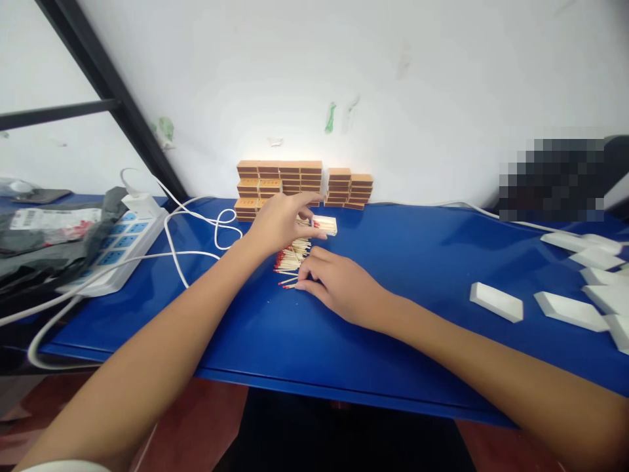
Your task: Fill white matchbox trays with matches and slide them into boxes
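My left hand (278, 223) grips a small white matchbox tray (331, 227) between thumb and fingers. Red-headed matches lie inside the tray, which is partly hidden by the fingers. Below it on the blue table, a pile of loose matches (293, 255) spreads out, red heads toward the left. At the near end of this pile my right hand (334, 282) is closed in a pinch, thumb and fingertips on a match (289, 286). Behind the left hand, stacked brown matchboxes (280, 172) stand against the wall, with two shorter stacks (339, 187) beside them.
Several empty white trays (496, 301) lie on the right of the blue table (393, 367). On the left are a white power strip (122, 249), looping white cables (171, 242) and a dark plastic package (54, 229). A dark object at the back right is blurred out.
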The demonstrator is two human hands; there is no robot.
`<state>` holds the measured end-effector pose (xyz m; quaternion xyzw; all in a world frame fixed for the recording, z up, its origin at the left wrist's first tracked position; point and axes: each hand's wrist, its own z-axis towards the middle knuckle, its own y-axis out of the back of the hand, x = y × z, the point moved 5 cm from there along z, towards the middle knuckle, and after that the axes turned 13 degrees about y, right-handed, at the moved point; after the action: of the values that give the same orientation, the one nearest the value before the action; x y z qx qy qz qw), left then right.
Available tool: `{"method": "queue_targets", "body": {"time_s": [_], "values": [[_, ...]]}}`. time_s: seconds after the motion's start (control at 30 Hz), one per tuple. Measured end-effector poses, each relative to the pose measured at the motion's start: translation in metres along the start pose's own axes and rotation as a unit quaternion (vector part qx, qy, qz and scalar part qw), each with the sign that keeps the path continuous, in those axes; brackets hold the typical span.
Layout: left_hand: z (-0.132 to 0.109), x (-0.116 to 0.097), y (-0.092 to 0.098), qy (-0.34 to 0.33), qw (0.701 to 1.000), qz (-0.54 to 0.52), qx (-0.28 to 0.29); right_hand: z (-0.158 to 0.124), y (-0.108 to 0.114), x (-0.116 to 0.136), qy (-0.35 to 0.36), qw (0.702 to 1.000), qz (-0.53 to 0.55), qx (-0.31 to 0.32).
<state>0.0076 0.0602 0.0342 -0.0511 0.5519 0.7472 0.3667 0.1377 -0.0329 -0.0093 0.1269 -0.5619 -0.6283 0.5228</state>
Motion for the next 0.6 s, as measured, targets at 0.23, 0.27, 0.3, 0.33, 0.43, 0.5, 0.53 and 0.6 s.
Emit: {"method": "queue_targets", "body": {"time_s": [0.23, 0.27, 0.3, 0.33, 0.43, 0.5, 0.53, 0.6], "values": [[0.0, -0.001, -0.002, -0.003, 1.0, 0.021, 0.008, -0.004, 0.038, -0.019, -0.002, 0.997, -0.026, -0.07], [-0.001, -0.001, -0.003, -0.003, 1.0, 0.017, 0.01, -0.005, 0.05, -0.028, -0.016, 0.992, -0.05, -0.111], [-0.001, -0.002, -0.004, -0.003, 1.0, 0.009, 0.012, -0.007, 0.06, -0.037, -0.035, 0.986, -0.073, -0.147], [-0.002, -0.003, -0.005, -0.004, 1.0, -0.004, 0.014, -0.009, 0.069, -0.046, -0.053, 0.98, -0.09, -0.169], [-0.004, -0.006, -0.01, -0.002, 0.999, -0.04, 0.031, -0.012, 0.077, -0.066, -0.092, 0.974, -0.105, -0.177], [-0.006, -0.009, -0.014, 0.003, 0.997, -0.053, 0.049, -0.013, 0.073, -0.072, -0.101, 0.976, -0.106, -0.163], [-0.007, -0.01, -0.015, 0.003, 0.997, -0.056, 0.055, -0.013, 0.07, -0.073, -0.1, 0.976, -0.108, -0.158], [-0.008, -0.012, -0.018, 0.001, 0.996, -0.057, 0.065, -0.012, 0.067, -0.073, -0.09, 0.978, -0.11, -0.152]]}}
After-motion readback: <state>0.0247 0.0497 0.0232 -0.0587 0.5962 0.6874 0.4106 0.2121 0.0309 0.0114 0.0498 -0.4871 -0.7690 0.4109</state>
